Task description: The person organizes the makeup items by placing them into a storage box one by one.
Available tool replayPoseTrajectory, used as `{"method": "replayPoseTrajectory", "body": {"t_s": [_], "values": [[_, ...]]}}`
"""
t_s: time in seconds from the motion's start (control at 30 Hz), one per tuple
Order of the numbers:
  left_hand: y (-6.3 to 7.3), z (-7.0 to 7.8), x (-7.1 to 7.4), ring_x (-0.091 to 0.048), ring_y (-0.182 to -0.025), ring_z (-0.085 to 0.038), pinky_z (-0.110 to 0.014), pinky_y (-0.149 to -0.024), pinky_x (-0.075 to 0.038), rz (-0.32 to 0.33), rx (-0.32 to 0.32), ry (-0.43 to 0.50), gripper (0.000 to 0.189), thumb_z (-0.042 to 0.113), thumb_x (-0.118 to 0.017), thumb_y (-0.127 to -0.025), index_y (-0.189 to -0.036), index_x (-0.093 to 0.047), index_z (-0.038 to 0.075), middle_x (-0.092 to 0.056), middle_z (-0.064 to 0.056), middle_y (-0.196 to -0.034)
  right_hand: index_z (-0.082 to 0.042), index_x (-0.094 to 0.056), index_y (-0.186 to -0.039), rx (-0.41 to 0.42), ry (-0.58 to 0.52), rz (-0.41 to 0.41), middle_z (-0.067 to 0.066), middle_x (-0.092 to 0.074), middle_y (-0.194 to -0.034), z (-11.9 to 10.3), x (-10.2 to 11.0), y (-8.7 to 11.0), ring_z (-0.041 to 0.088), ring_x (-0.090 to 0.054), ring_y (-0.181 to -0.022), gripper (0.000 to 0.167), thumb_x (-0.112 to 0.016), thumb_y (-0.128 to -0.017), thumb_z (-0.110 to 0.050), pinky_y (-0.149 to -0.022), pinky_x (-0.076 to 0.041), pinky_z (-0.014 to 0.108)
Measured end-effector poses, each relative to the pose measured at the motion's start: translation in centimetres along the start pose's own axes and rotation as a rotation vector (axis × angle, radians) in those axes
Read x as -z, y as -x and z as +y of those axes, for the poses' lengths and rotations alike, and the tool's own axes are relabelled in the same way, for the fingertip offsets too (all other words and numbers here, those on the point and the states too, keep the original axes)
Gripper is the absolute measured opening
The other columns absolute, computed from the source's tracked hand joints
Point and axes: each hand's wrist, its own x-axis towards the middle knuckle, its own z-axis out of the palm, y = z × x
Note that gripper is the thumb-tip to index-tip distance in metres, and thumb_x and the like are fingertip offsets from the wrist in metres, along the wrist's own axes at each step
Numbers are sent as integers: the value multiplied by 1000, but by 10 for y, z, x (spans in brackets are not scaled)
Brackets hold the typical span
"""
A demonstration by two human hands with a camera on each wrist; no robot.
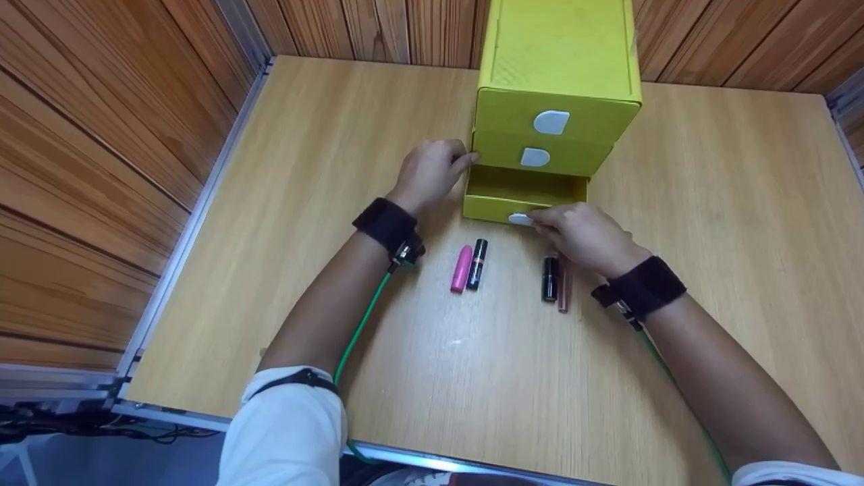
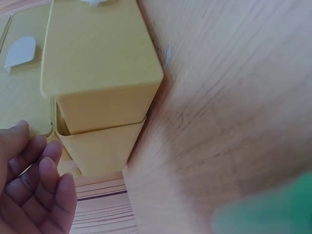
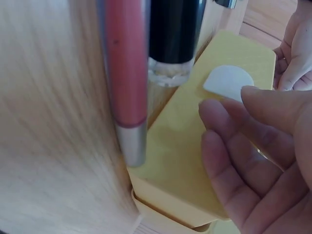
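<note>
A: Where to find the right hand [image 1: 594, 233]?

B: At the bottom drawer [image 1: 489, 208] of the yellow cabinet [image 1: 560, 47], clamped by thumb and forefinger on the white tab [image 1: 518, 219].

A: And the left hand [image 1: 432, 172]?

B: Against the cabinet's left edge, beside the middle drawer [image 1: 496, 150], with thumb toward the front and fingers bent near the side. Clamped or merely touching: cannot tell.

A: Position of the bottom drawer?

B: Lowest of three, projecting toward the near edge of the table [image 1: 337, 169], with part of the interior exposed.

A: And in front of it?

B: To the left, a pink tube [image 1: 462, 268] just beside a slender black tube [image 1: 477, 264]; to the right, near the right hand, a black clear-ended tube [image 1: 550, 278] alongside a rose-coloured tube [image 1: 564, 290].
</note>
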Motion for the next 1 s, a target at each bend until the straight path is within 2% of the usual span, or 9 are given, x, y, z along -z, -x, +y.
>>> {"method": "replayPoseTrajectory", "body": {"t_s": [0.17, 0.33, 0.5, 0.73, 1.0], "values": [[8, -5, 1, -46, -61, -14, -25, -54, -33, -2, 11, 23, 35, 38, -56, -99, -82, -66, 9, -55, 0, -70, -4, -68, -121, 8, 5, -21, 8, -72, -97, -1, -3, 11, 13, -60, -68, 30, -68, -91, -4, -57, -51, 29], [16, -17, 1, -46, -62, -13, -26, -55, -33, 7, 18, 35, 35, 38, -57, -98, -83, -67, 9, -56, 0, -71, -3, -69, -119, 7, 24, -18, 10, -72, -97, -5, -9, 21, 15, -61, -68, 31, -70, -88, -3, -55, -51, 29], [24, -31, 4, -44, -61, -12, -25, -55, -33, 12, 17, 32, 34, 37, -57, -98, -80, -65, 9, -54, 1, -69, -4, -70, -119, 15, 29, 6, 10, -72, -100, -11, -13, 23, 17, -66, -76, 31, -71, -88, -2, -61, -55, 33], [39, -50, 13, -50, -64, -14, -26, -57, -39, 16, 66, 31, 32, 36, -58, -99, -89, -72, 10, -60, 1, -73, -4, -70, -117, 44, 30, 43, 9, -72, -102, -19, -14, 26, 22, -69, -86, 29, -71, -88, -3, -69, -57, 39], [64, -70, 24, -49, -58, -14, -27, -51, -37, -28, 67, -23, 31, 32, -59, -98, -82, -71, 8, -58, 0, -69, -1, -71, -114, 77, 46, 101, 11, -72, -99, -26, -20, 28, 25, -70, -84, 29, -72, -86, 1, -67, -58, 39]]}}
